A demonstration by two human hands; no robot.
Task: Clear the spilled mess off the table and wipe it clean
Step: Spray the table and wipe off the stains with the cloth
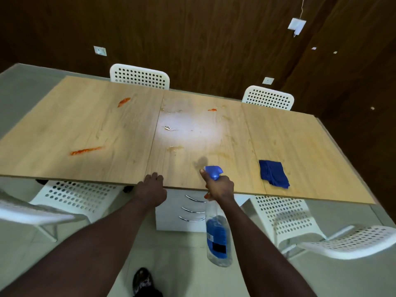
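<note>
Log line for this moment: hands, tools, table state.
left hand rests on table edge | right hand holds spray bottle | orange smears on table | cloth lying unused

Quick headcount: one table (300, 133), four white chairs (139, 77), three orange smears (85, 150), one spray bottle (217, 234), one blue cloth (273, 173), one drawer unit (171, 221) with three handles (192, 210). Two hands: left hand (151, 187), right hand (219, 186).
</note>
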